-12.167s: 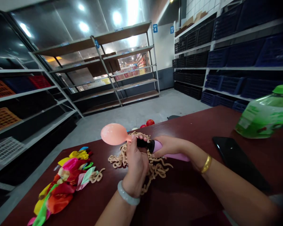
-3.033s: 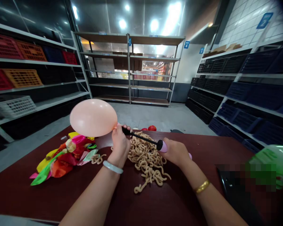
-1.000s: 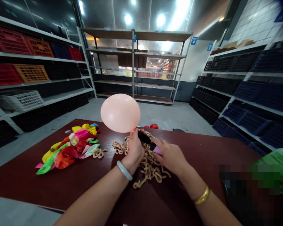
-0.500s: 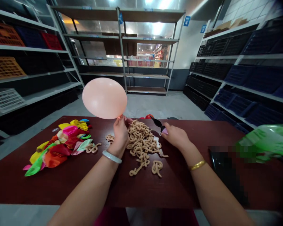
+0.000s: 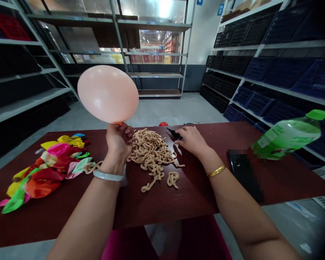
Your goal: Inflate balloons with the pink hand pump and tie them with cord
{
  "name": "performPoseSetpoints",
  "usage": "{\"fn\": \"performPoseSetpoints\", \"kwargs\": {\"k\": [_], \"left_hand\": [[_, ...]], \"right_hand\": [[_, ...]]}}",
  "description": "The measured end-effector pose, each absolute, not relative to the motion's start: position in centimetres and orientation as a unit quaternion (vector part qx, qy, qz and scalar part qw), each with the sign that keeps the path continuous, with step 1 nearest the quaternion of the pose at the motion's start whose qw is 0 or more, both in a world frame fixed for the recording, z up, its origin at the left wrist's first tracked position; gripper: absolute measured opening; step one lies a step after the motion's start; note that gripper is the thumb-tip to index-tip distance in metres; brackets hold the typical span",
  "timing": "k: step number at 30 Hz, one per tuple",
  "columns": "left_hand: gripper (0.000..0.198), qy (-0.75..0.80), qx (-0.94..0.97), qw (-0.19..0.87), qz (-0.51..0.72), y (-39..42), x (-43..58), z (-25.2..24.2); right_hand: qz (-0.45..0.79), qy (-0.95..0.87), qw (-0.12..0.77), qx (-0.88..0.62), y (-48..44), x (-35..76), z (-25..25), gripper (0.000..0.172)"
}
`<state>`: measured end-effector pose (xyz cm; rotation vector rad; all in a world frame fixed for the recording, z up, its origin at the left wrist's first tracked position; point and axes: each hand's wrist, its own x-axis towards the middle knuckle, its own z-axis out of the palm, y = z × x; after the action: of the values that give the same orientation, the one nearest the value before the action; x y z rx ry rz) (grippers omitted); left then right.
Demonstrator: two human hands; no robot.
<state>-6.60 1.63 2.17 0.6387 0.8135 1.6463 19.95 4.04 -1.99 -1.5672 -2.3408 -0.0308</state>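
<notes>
My left hand is closed on the neck of a round, inflated pale pink balloon, which rises above the table to the left. At the far side of the table, my right hand is low with its fingers curled over a small black pointed tool; its handle is hidden under the fingers and its exact kind is unclear. Between my hands lies a heap of tan, curled, rope-like strips. One small tan coil rests apart, nearer me. Limp, brightly coloured balloons are piled at the left.
A green-capped bottle leans at the right of the dark red table, by a black flat object, partly blurred. Behind stand metal shelves; dark crates fill the right-hand rack. A red item shows past the far edge.
My view has tilted down and turned right. My left hand and the balloon appear farther left. My right hand has lowered toward the table, and the tool's lilac handle is now covered.
</notes>
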Motion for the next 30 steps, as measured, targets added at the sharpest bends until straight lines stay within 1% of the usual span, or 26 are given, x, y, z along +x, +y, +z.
{"fn": "performPoseSetpoints", "kwargs": {"k": [2, 3, 4, 6, 9, 11, 13, 15, 18, 21, 25, 27, 30], "left_hand": [[0.019, 0.362, 0.273, 0.566, 0.689, 1.9, -6.8, 2.2], [0.019, 0.372, 0.276, 0.562, 0.685, 2.0, -6.8, 2.2], [0.019, 0.382, 0.282, 0.554, 0.684, 2.2, -6.8, 2.1], [0.018, 0.399, 0.298, 0.535, 0.682, 2.4, -6.7, 1.9], [0.016, 0.402, 0.327, 0.522, 0.678, 2.6, -6.4, 1.6], [0.014, 0.394, 0.342, 0.523, 0.674, 2.4, -6.2, 1.6], [0.014, 0.385, 0.346, 0.53, 0.672, 2.1, -5.9, 1.8], [0.015, 0.372, 0.347, 0.541, 0.669, 1.9, -5.7, 2.0], [0.012, 0.339, 0.361, 0.565, 0.66, 1.5, -5.5, 2.3], [0.011, 0.318, 0.361, 0.58, 0.657, 1.5, -5.4, 2.1], [0.018, 0.325, 0.351, 0.599, 0.643, 1.7, -5.1, 1.2], [0.02, 0.332, 0.353, 0.608, 0.629, 1.8, -4.7, 0.8], [0.02, 0.347, 0.358, 0.603, 0.623, 1.5, -4.0, 0.7]], "right_hand": [[0.022, -0.869, 0.204, -0.451, 3.7, 19.4, -1.4, 0.017], [0.051, -0.893, 0.205, -0.398, 3.5, 19.1, -1.1, 0.009], [0.08, -0.913, 0.193, -0.351, 3.1, 18.8, -0.9, 0.006], [0.112, -0.937, 0.15, -0.293, 2.2, 18.0, -0.7, 0.004], [0.091, -0.946, 0.102, -0.295, 0.9, 16.7, -1.0, 0.01], [0.072, -0.943, 0.093, -0.312, 0.3, 16.0, -1.4, 0.009], [0.071, -0.939, 0.104, -0.319, 0.3, 15.7, -1.7, 0.003], [0.099, -0.932, 0.136, -0.319, 0.7, 16.1, -1.6, 0.006], [0.192, -0.897, 0.211, -0.337, 1.6, 17.2, -0.8, 0.005], [0.312, -0.824, 0.298, -0.368, 1.9, 18.0, -0.1, 0.009], [0.497, -0.702, 0.383, -0.336, 1.4, 18.0, 0.4, 0.016], [0.541, -0.655, 0.425, -0.311, 1.3, 17.8, 0.6, 0.021], [0.564, -0.611, 0.48, -0.28, 1.3, 17.8, 0.9, 0.025]]}}
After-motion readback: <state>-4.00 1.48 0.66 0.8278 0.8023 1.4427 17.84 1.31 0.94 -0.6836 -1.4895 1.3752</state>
